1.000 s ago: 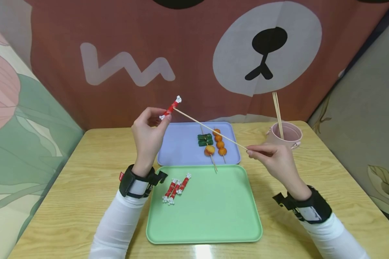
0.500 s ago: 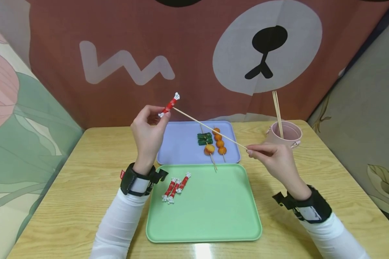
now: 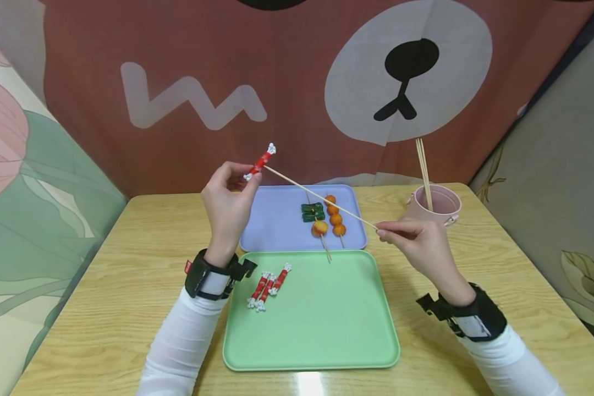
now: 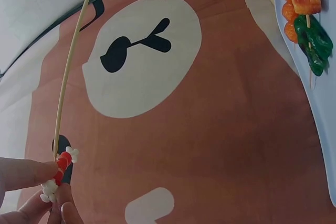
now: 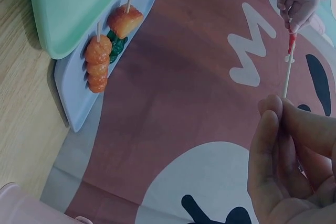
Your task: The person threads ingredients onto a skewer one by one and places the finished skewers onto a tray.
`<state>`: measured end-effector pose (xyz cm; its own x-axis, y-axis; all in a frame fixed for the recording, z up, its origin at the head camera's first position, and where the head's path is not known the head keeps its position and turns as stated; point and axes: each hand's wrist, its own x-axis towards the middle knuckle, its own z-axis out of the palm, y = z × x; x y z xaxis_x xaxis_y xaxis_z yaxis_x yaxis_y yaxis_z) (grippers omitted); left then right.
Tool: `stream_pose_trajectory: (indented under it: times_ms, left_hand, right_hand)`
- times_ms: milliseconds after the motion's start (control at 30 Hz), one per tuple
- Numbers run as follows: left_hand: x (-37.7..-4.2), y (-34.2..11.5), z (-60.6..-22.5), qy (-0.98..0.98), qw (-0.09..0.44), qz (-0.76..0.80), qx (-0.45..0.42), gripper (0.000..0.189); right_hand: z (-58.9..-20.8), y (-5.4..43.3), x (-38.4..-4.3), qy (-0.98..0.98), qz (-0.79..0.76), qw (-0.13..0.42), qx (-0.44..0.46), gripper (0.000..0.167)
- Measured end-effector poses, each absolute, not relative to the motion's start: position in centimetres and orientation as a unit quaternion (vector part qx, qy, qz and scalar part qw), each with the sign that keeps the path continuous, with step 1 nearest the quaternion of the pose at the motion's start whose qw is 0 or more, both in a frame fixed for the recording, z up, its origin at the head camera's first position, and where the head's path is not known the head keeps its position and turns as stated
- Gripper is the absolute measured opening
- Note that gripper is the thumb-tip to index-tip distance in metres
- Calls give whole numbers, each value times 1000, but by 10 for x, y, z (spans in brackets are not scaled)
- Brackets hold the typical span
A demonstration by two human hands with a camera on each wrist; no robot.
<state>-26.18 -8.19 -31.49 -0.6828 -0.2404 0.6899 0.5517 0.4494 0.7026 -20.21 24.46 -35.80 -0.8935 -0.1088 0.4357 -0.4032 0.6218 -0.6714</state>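
Note:
Thumb and fingers of my left hand [image 3: 227, 195] pinch a red roll with white knobbly ends [image 3: 260, 164], like a toy enoki roll, raised above the trays. My right hand [image 3: 421, 242] pinches the near end of a thin wooden skewer [image 3: 322, 195]. The skewer slants up to the left, and its far tip meets the roll's middle. In the left wrist view the roll [image 4: 64, 161] sits at the skewer's end between thumb and fingers. Several more red rolls [image 3: 267, 289] lie together at the upper left of the green tray [image 3: 326, 330].
Behind the green tray lies a blue tray [image 3: 272, 225]. It holds a skewer of orange balls [image 3: 335, 219] and one with green pieces [image 3: 313, 212] and a yellow-orange piece. A pink bucket [image 3: 417, 213] with several skewers [image 3: 424, 173] stands back right, before a bear-patterned cloth [image 3: 297, 82].
Both hands stay almost still. The left hand with the roll shifts very slightly up and then back down, while the skewer's tip stays at the roll.

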Motion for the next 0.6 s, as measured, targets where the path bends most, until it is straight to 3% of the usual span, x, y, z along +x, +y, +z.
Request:
stream_pose_trajectory:
  times_ms: [600]
  left_hand:
    - [-263, -80, -319, -761, 397, -499, -115, 23]
  right_hand:
    - [-355, 243, -198, -881, 416, 174, 142, 15]
